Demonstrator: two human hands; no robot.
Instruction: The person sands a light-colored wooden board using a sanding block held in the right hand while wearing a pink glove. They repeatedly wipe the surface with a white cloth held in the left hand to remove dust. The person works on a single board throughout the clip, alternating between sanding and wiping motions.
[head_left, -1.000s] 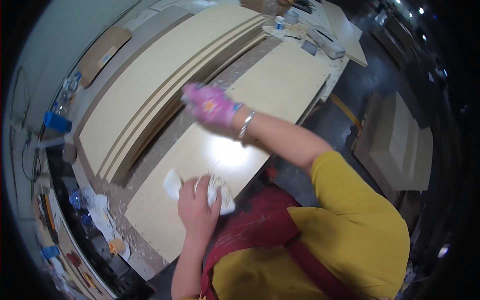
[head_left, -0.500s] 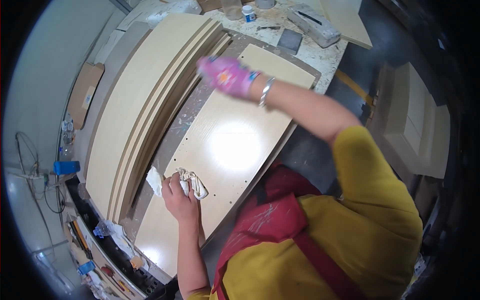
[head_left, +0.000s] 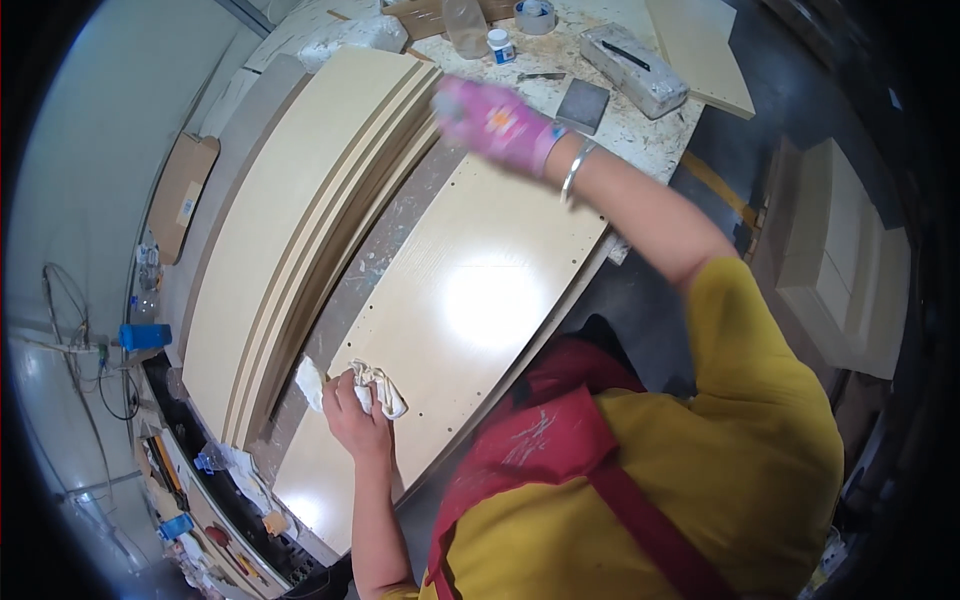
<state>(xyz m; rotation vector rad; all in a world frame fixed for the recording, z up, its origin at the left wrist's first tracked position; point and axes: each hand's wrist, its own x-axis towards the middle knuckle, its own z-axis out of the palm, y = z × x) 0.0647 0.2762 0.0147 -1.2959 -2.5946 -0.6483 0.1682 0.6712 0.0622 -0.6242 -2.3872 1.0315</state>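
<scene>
A pale wooden panel (head_left: 420,290) with small dark holes along its edges lies in front of me, its surface glaring under the light. My left hand (head_left: 358,418), bare, is closed on a crumpled white cloth (head_left: 382,392) that rests on the panel's nearer part. A second scrap of white cloth or paper (head_left: 311,383) lies beside those fingers. My right hand (head_left: 505,125) wears a pink flowered glove and is over the panel's far end, close to a stack of curved boards (head_left: 300,160). Motion smears its fingertips, so I cannot see whether they hold anything.
On the far bench top (head_left: 560,60) are a small white bottle (head_left: 500,45), a clear container (head_left: 465,28), a tape roll (head_left: 535,15), a grey square pad (head_left: 582,106) and a wrapped block (head_left: 635,72) with a dark pen-like tool. More boards (head_left: 835,250) are stacked at right.
My right hand has moved farther away and to the right, toward the panel's far end. My left hand stays on the cloth at nearly the same place.
</scene>
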